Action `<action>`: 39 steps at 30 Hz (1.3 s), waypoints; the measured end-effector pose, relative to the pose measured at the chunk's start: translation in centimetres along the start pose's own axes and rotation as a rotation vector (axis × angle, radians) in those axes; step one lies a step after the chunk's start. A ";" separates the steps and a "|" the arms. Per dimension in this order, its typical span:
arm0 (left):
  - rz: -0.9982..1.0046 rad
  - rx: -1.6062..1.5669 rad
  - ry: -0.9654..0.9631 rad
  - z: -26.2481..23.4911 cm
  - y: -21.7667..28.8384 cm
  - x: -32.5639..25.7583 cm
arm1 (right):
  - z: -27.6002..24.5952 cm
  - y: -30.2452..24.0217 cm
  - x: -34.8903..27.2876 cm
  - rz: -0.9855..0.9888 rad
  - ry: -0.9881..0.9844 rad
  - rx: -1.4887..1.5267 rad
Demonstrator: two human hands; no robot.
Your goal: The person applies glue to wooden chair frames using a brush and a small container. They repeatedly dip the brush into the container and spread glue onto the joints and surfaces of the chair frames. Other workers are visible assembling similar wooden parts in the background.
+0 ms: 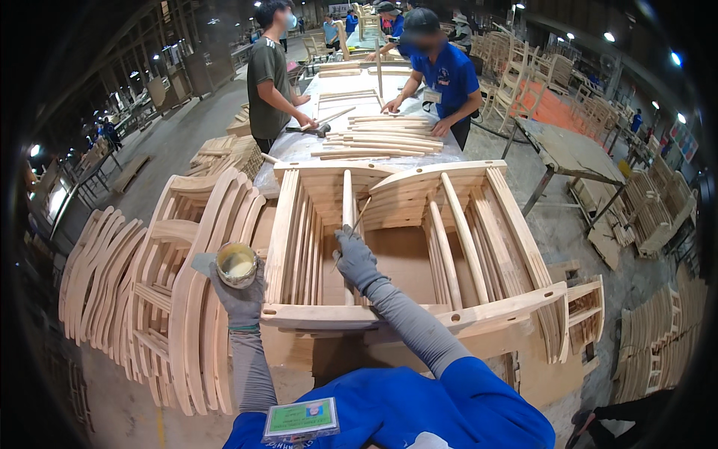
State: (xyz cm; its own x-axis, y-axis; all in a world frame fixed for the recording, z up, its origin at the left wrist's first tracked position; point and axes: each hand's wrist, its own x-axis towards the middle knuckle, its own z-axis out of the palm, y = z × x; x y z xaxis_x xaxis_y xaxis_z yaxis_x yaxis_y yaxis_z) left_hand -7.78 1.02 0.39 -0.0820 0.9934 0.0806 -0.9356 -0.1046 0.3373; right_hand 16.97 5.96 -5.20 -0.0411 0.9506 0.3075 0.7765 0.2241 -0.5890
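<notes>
My left hand, in a grey glove, is closed around a small round pot with pale cream-coloured stuff inside and a smeared rim. My right hand, gloved too, is closed on a thin wooden stick. Its upper end points up and away from me, beside a round rung of the frames; whether it touches the wood I cannot tell. Below that hand lies a stack of pale wooden chair frames, with curved top rails at the far side and round rungs across the opening. Brown cardboard shows through the frames.
More curved wooden frames stand stacked at my left, with slats beyond them. Ahead, two people work at a long table bearing loose wooden strips and a hammer. A bare-topped metal-legged table stands at right.
</notes>
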 end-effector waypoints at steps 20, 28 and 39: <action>0.030 0.008 -0.012 -0.5 0.4 0.0 | -1.0 -1.1 -0.4 -0.222 0.137 -0.166; -0.055 0.027 -0.031 0.1 0.2 0.2 | -1.5 -1.2 -0.4 -0.463 0.367 0.079; -0.147 0.004 -0.001 -0.4 0.8 0.5 | -2.3 -3.0 -0.5 -0.423 0.476 0.129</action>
State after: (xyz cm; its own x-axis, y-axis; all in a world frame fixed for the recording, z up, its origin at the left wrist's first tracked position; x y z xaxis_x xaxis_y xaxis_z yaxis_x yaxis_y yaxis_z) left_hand -8.70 1.48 0.31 0.0566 0.9979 0.0312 -0.9360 0.0421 0.3494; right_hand 16.15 4.27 -1.88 -0.0204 0.5820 0.8129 0.6717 0.6102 -0.4201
